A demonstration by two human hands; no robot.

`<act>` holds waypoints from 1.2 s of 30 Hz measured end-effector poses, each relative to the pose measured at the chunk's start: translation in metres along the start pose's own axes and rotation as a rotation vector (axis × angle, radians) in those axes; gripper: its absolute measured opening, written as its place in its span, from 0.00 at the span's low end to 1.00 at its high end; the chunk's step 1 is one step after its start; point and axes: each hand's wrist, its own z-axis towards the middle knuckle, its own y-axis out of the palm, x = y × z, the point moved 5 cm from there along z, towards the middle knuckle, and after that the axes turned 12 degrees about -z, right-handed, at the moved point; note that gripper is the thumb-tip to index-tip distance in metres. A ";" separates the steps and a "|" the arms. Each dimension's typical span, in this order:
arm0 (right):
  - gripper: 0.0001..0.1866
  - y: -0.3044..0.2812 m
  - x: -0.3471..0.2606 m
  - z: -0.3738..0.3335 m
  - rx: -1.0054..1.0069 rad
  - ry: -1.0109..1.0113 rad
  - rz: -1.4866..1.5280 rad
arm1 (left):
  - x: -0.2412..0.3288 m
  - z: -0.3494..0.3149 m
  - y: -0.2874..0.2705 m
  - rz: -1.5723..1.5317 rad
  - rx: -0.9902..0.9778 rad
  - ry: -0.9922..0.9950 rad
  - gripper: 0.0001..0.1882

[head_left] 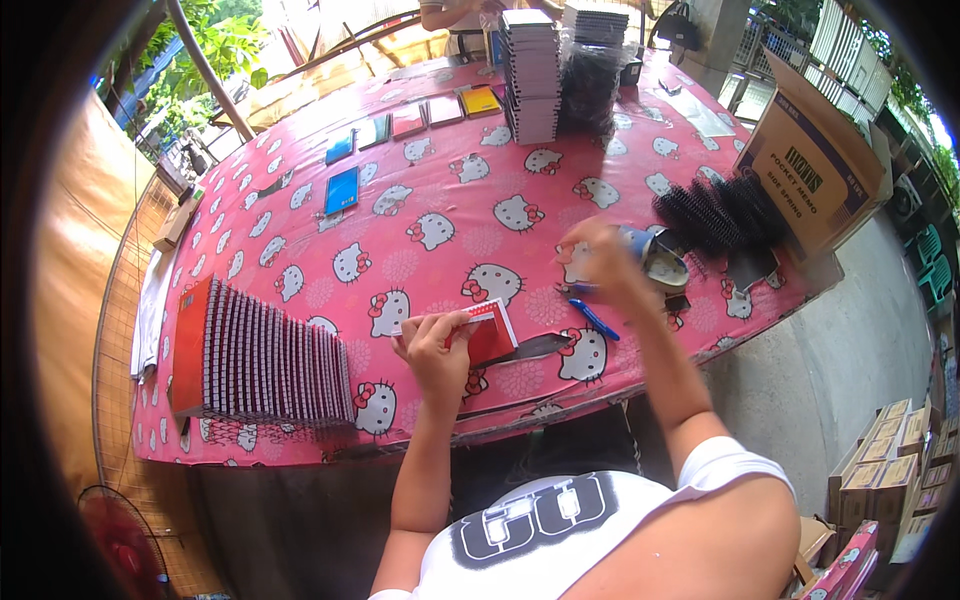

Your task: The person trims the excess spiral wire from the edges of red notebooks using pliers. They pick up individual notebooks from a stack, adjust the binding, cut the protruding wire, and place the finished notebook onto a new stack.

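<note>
My left hand (435,345) holds a small red notebook (487,331) flat against the pink cartoon-cat tablecloth (440,200) near the front edge. My right hand (600,262) is raised over the table to the right, fingers curled, blurred by motion, next to a blue roll of tape (655,262); whether it grips anything is unclear. A blue pen (595,318) lies just below that hand. A dark plastic strip (535,347) sticks out to the right of the notebook.
A row of red spiral notebooks (260,355) stands at the left front. Black spiral bindings (720,212) pile up at right, by a cardboard box (810,160). Tall notebook stacks (530,75) and coloured covers (400,125) sit at the back, near another person (455,15).
</note>
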 end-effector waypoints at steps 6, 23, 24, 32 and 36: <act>0.14 -0.069 0.205 -0.022 -0.141 0.749 -0.815 | 0.015 0.011 0.006 -0.059 0.006 0.071 0.09; 0.10 0.025 -0.067 -0.031 -0.199 0.027 0.344 | 0.011 0.002 0.000 -0.127 -0.040 -0.017 0.10; 0.10 0.028 -0.067 -0.031 -0.175 0.037 0.331 | 0.009 0.001 0.001 -0.144 -0.039 -0.034 0.10; 0.11 0.046 -0.062 -0.018 -0.427 0.077 0.505 | 0.005 0.000 0.003 -0.232 0.014 -0.045 0.09; 0.09 0.054 -0.056 -0.011 -0.553 0.062 0.608 | 0.014 0.002 0.003 -0.104 0.041 0.012 0.09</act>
